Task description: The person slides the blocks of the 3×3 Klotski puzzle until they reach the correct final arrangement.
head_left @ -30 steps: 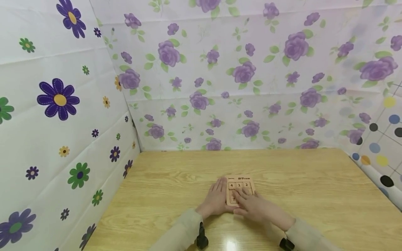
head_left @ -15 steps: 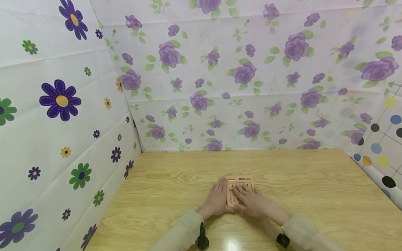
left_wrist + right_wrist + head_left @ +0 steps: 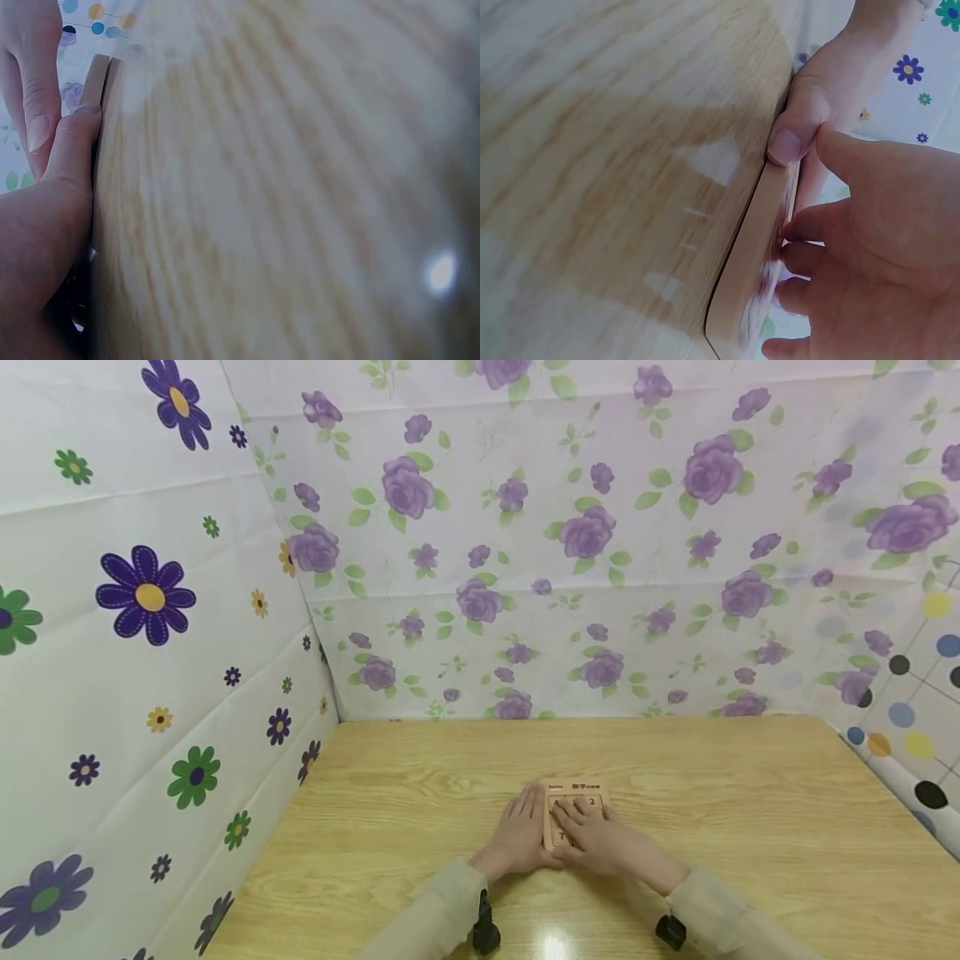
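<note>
A wooden number sliding puzzle [image 3: 564, 787] lies flat on the table, its tiles 4, 2 and 7 at least partly visible. My left hand [image 3: 516, 837] rests along its left side with straight fingers, the thumb reaching the near edge. Over the board, my right hand [image 3: 603, 843] touches the tiles with its fingertips and hides several of them. In the right wrist view the left thumb [image 3: 789, 142] presses the board's side [image 3: 742, 281], while the right fingers bend lightly onto its face. The left wrist view shows only a corner of the board [image 3: 95, 81].
The light wood-grain table [image 3: 405, 777] extends around the puzzle. Behind it hangs a purple-rose cloth [image 3: 480, 652]; a flower-printed cloth [image 3: 247, 718] stands on the left. A dotted cloth [image 3: 911, 777] borders the right side. Each wrist wears a black device.
My right hand has shifted slightly left and away from me over the puzzle, its fingertips now covering tile 1 and part of tile 4. The left hand has stayed in place.
</note>
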`<state>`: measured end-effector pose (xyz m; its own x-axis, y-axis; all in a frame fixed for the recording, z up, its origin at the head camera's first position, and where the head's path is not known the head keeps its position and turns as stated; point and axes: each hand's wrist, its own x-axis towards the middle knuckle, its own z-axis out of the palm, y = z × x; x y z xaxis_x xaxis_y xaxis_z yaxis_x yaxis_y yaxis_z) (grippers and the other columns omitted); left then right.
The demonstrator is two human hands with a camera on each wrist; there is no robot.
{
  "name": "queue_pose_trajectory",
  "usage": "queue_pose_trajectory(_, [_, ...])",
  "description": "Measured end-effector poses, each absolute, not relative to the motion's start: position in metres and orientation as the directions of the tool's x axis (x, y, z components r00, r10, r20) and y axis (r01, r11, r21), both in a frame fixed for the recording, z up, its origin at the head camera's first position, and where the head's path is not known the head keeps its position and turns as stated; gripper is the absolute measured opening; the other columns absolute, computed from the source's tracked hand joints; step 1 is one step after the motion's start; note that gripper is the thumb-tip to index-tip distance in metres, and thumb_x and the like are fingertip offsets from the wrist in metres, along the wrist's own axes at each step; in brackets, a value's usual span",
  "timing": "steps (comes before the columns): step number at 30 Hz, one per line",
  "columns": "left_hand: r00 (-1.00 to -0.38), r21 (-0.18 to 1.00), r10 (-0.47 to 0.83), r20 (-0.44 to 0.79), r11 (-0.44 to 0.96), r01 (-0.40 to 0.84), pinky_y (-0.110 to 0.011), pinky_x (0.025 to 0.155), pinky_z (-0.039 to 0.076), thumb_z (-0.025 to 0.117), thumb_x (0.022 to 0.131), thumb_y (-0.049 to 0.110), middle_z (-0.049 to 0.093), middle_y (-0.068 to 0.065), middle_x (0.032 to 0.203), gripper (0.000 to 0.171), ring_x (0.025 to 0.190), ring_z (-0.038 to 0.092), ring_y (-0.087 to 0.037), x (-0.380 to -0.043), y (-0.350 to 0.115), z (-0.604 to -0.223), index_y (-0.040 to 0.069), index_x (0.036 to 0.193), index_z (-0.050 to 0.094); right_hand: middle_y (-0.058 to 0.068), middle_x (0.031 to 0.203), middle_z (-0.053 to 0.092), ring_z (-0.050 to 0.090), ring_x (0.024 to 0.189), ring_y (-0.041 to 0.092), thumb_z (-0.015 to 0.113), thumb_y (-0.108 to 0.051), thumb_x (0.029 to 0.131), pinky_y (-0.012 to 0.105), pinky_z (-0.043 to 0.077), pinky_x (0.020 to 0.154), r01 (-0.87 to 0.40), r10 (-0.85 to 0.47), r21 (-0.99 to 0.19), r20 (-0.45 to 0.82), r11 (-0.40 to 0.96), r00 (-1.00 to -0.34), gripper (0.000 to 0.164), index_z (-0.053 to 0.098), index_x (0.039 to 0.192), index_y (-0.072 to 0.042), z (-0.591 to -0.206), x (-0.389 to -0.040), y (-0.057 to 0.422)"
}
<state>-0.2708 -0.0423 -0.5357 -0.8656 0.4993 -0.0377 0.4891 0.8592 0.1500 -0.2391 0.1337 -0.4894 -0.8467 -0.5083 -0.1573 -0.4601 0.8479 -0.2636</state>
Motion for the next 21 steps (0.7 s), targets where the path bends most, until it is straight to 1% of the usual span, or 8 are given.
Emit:
queue_pose_trajectory(10, [-0.865,0.137,0.498,-0.054,0.862,0.488,-0.044,0.122,0.021,0.067,0.075,0.068,0.01,-0.017,0.163,0.121,0.151,0.013,-0.029,-0.2697,-0.0409,-0.5354,0.0,0.155,0.006,0.012,0.158,0.028,0.02,0.148,0.037,0.04,-0.056,0.098,0.065,0.017,0.115,-0.444,-0.492,-0.254,-0.175,0.859,-0.853,0.071,0.03,0.152,-0.012,-0.489,-0.2341,0.1336])
queue_pose_trajectory(15, [-0.861,0.148,0.507,-0.037,0.855,0.497,-0.045,0.121,0.021,0.062,0.078,0.071,0.01,-0.018,0.162,0.119,0.15,0.013,-0.031,-0.2718,-0.0416,-0.5374,-0.001,0.154,0.006,0.012,0.159,0.027,0.02,0.148,0.037,0.04,-0.058,0.097,0.065,0.019,0.115,-0.446,-0.493,-0.252,-0.17,0.859,-0.853,0.073,0.03,0.152,-0.012,-0.4898,-0.2326,0.1341])
queue_pose_trajectory(21, [-0.86,0.148,0.509,-0.023,0.853,0.501,-0.046,0.121,0.023,0.058,0.077,0.074,0.012,-0.019,0.162,0.12,0.15,0.015,-0.031,-0.273,-0.0425,-0.5385,-0.002,0.154,0.007,0.012,0.158,0.027,0.02,0.148,0.037,0.038,-0.061,0.096,0.065,0.019,0.115,-0.461,-0.503,-0.241,-0.158,0.854,-0.849,0.074,0.03,0.152,-0.013,-0.4895,-0.23,0.1343])
